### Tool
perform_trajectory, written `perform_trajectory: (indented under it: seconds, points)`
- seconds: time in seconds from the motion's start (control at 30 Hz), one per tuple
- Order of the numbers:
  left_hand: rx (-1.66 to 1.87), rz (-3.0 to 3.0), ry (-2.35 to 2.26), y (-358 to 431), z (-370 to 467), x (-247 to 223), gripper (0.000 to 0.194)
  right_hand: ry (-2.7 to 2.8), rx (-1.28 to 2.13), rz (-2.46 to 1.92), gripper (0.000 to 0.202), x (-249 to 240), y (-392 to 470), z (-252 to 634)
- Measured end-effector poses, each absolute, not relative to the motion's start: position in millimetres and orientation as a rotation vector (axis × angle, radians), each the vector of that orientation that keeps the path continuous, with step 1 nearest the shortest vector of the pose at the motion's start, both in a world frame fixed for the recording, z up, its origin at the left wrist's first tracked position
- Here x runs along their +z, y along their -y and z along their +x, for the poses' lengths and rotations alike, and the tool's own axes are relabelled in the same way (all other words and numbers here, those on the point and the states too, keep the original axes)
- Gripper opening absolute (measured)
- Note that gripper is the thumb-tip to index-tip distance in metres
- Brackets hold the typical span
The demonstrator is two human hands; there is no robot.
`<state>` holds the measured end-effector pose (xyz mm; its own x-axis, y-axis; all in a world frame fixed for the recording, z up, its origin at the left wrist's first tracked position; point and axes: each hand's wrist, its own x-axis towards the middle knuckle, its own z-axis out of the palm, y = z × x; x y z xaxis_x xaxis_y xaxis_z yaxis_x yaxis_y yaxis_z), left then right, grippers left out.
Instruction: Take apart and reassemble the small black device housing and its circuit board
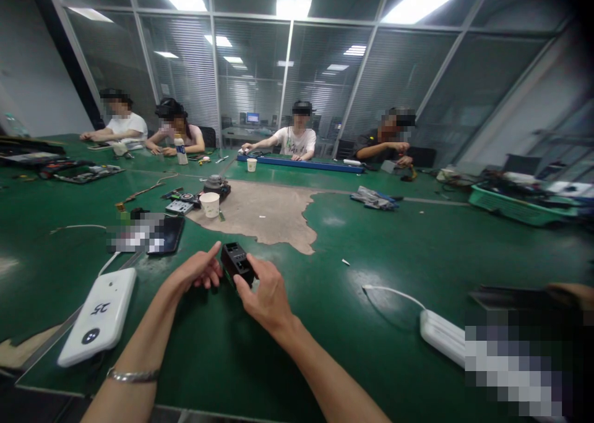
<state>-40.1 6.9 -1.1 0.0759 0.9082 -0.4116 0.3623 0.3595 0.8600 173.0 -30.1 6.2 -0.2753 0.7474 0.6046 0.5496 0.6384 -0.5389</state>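
Note:
A black box-shaped plastic part [236,259] with rectangular openings on its upper face is held tilted above the green table [334,330]. My right hand [266,293] grips its near end between thumb and fingers. A bit of green shows along its lower left edge. Just left of the part is my left hand [204,271], thumb raised and fingers loosely curled and apart, with nothing in it. I cannot tell whether its thumb touches the part. A metal bracelet [133,375] circles my left wrist.
At left lie a white power bank [99,318] and a dark phone [166,234]. A paper cup [210,205] stands beside circuit parts on a bare tan patch [264,209]. Grey gloves [375,198], a green basket [520,209] and another white power bank [443,336] are rightward. Several people sit opposite.

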Motion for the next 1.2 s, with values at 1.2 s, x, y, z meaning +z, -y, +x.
perform_trajectory:
  seconds: [1.2]
  points:
    - [0.615,1.15,-1.481,-8,-45,-2,0.086,1.946,0.331,-1.052,0.044,0,33,173]
